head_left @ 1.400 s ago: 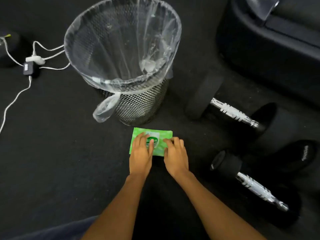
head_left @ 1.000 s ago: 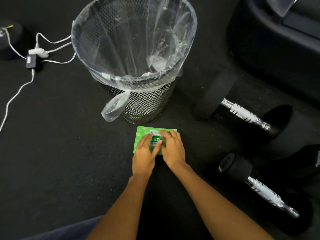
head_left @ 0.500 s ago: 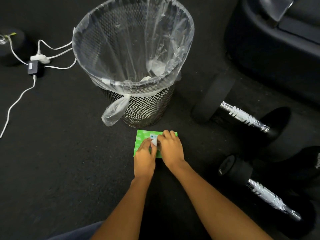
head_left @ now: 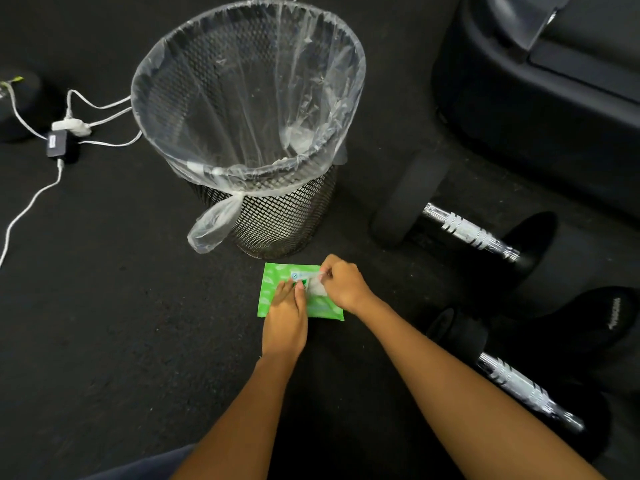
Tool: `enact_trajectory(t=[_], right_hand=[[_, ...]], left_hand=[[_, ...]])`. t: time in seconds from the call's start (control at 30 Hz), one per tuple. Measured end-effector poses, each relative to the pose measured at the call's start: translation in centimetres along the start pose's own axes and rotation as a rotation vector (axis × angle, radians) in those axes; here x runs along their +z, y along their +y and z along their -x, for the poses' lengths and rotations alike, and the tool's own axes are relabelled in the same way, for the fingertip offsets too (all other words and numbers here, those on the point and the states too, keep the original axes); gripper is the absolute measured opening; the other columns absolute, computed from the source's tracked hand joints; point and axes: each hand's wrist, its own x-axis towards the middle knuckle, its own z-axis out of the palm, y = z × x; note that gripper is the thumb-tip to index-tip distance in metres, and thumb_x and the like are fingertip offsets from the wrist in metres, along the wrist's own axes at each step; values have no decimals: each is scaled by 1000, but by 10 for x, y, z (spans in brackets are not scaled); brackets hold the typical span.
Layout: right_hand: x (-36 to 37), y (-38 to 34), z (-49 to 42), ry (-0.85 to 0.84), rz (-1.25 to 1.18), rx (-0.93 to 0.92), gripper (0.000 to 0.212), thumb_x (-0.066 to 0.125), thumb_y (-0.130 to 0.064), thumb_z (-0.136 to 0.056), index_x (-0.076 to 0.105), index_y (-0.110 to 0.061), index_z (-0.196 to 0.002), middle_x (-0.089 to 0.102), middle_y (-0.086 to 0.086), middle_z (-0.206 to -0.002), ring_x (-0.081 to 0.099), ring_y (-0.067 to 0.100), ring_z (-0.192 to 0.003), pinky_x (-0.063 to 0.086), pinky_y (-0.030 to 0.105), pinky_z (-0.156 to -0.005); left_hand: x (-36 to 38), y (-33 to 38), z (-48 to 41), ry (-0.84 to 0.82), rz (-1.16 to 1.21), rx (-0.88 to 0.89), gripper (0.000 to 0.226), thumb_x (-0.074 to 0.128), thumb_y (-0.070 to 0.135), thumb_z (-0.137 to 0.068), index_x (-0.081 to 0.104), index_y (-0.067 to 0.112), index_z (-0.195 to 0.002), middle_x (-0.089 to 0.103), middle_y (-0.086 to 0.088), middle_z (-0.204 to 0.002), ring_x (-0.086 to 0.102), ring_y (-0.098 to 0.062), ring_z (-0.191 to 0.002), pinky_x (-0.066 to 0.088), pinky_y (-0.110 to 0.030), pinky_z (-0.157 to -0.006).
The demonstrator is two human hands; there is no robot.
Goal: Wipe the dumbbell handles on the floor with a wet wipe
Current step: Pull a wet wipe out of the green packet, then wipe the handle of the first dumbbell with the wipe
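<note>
Cables (head_left: pixel 69 126) at 9 o'clock, loose on the floor (head_left: pixel 104 341). Bin (head_left: pixel 249 98) at 12, mesh with a clear liner. Pack (head_left: pixel 273 285) lies flat on the floor at the bin's 6 o'clock. Left hand (head_left: pixel 285 317) presses the pack down, fingers straight, no grip. Right hand (head_left: pixel 346 285) pinches the flap (head_left: pixel 308 273), peeled up; white wipe (head_left: pixel 317 289) shows under it. Wipe is likely light, limp, damp and easy to tear: take a corner and pull slowly with the pack pinned. Dumbbells at 3 and 5 o'clock, apart from the hands. Far handle (head_left: pixel 467 233) and near handle (head_left: pixel 526 393) are chrome, knurled, stiff; heads look heavy and may roll. Floor is dark and rough. Machine base (head_left: pixel 536 98) at 1 o'clock crowds that side.
</note>
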Motion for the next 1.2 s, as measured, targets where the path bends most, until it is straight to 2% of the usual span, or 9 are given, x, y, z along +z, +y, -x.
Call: enact_trajectory(t=[0.2, 0.3, 0.43, 0.53, 0.63, 0.73, 0.9, 1.03, 1.2], right_hand=[[-14, 12, 5, 80, -207, 59, 6, 45, -13, -95, 51, -12, -92, 58, 17, -104, 56, 29, -99, 45, 36, -85], [-27, 18, 8, 134, -242, 31, 10, 44, -13, -94, 44, -19, -86, 56, 14, -98, 58, 31, -97, 50, 49, -85], [-56, 14, 18, 55, -119, -102, 9, 48, -12, -92, 50, -19, -89, 62, 17, -96, 61, 30, -85, 53, 47, -76], [-89, 4, 26, 29, -232, -170, 15, 50, -4, -91, 54, -18, -86, 63, 14, -84, 60, 19, -64, 53, 30, -60], [-134, -2, 38, -70, -375, -188, 12, 50, -2, -92, 58, -6, -100, 59, 8, -71, 56, 15, -56, 47, 22, -52], [-179, 2, 48, -76, -442, -204, 13, 52, -5, -93, 59, -5, -103, 60, 6, -73, 57, 10, -55, 49, 21, -54], [-225, 32, 47, 146, -360, -176, 14, 49, -8, -94, 62, -10, -98, 60, 2, -78, 54, 7, -65, 46, 16, -55], [-223, 56, 35, 268, -335, -93, 26, 41, 2, -92, 61, -13, -89, 55, -6, -71, 48, 4, -65, 39, 15, -54], [-210, 70, 15, 283, -380, -51, 31, 44, 1, -89, 61, -22, -77, 63, 2, -83, 55, 14, -81, 45, 30, -78]], left_hand=[[2, -2, -1, -20, -124, 89, 40, 31, 20, -101, 41, 3, -136, 33, -13, -148, 19, -21, -140, 12, -25, -111], [4, -7, -3, -113, -295, 145, 45, 31, 27, -101, 35, 5, -140, 24, -13, -152, 11, -24, -142, 11, -31, -113], [3, -3, -6, -114, -385, 159, 46, 35, 29, -99, 43, 1, -134, 33, -21, -145, 25, -35, -136, 21, -43, -111], [2, 23, -13, 94, -322, 385, 32, 44, 23, -96, 63, 1, -111, 58, -17, -119, 52, -31, -112, 42, -39, -97], [-7, 68, -23, 62, -204, 694, 34, 34, 25, -96, 61, 8, -107, 59, -5, -107, 49, -16, -99, 36, -21, -92], [-19, 112, -34, 36, -206, 887, 27, 36, 22, -95, 57, 9, -107, 54, -5, -104, 47, -17, -97, 35, -22, -90], [-32, 173, -59, 5, -329, 1169, 24, 39, 16, -94, 57, 7, -107, 55, -9, -104, 47, -19, -99, 34, -25, -94], [-24, 202, -82, -61, -456, 1215, 32, 33, 21, -95, 56, 8, -114, 55, -7, -112, 49, -21, -102, 35, -28, -95], [2, 216, -98, -87, -464, 1182, 35, 38, 18, -97, 49, 8, -129, 50, -7, -131, 44, -21, -122, 32, -34, -107]])
